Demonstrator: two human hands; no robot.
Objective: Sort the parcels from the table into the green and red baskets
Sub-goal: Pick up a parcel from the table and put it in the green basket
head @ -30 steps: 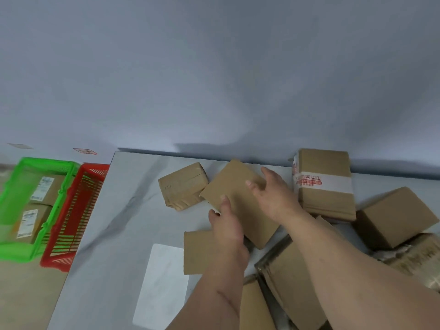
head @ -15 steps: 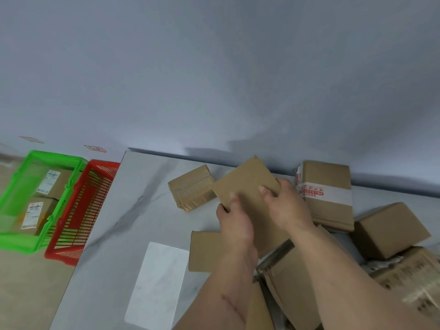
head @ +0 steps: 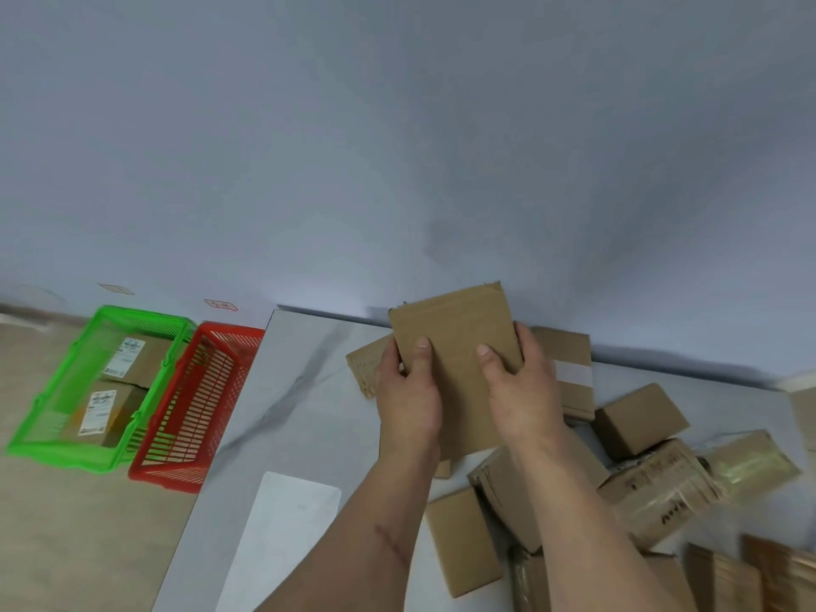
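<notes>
Brown cardboard fills the middle of the frame: you hold a flat parcel [head: 455, 355] up with both hands, your left hand [head: 408, 397] gripping its left edge, thumb on the face, and your right hand [head: 519, 390] gripping the right edge likewise. Below and to the right, more parcels [head: 640, 417] lie scattered on the grey table [head: 300, 390]. At left on the floor, the green basket [head: 39, 443] holds two labelled boxes [head: 103, 413], touching the red basket [head: 163, 472] beside it.
</notes>
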